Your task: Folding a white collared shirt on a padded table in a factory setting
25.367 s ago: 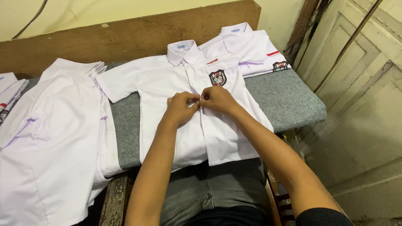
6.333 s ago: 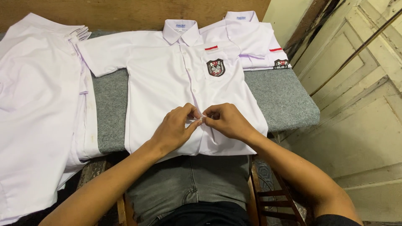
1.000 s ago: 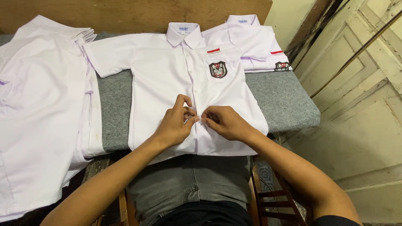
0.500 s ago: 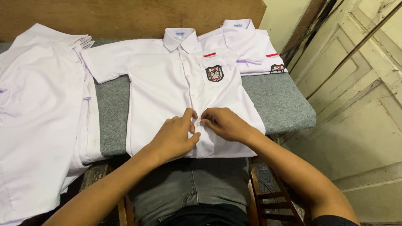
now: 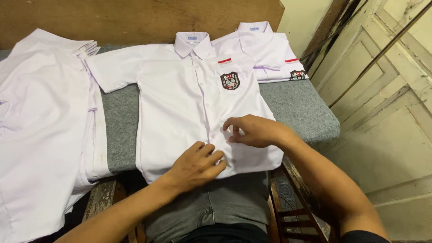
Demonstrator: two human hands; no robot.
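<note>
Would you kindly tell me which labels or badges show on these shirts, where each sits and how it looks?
Shield-shaped black, white and red chest badge: pocket of the spread white shirt.
Narrow red strip: just above that badge.
Small white collar label: inside its collar.
Second dark badge and red strip: folded white shirt behind, right.

You see a tabletop (image 5: 297, 105) covered in grey felt-like cloth, its right corner at about three o'clock. A white short-sleeved shirt with a dark chest badge (image 5: 189, 99) lies flat on it at the centre, collar toward twelve o'clock, hem hanging over the near edge. At one o'clock a folded white shirt (image 5: 267, 49) rests on the cloth, touching the flat one. At nine o'clock a pile of white shirts (image 5: 42, 117) spreads over the left end and droops past the edge.
</note>
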